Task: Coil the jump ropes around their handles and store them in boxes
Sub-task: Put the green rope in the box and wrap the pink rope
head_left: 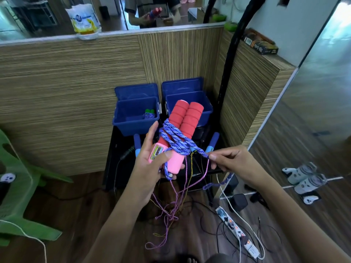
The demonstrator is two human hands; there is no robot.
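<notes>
My left hand (152,158) grips two pink-red foam handles (182,120) held side by side, tips pointing away from me. A blue-purple braided rope (174,137) is coiled several times around their middle. My right hand (228,158) pinches the rope's loose end just right of the handles. The rest of the rope trails down under my right wrist. Two open blue boxes stand behind: the left box (131,122) holds a coiled rope with green handles (149,112), and the handles hide part of the right box (207,111).
Two blue-handled jump ropes (137,143) lie on the black stand below the boxes, their thin cords hanging tangled to the wooden floor. A power strip (237,232) with cables lies at the lower right. A green plastic chair (17,186) stands left. Wood-grain partitions enclose the back.
</notes>
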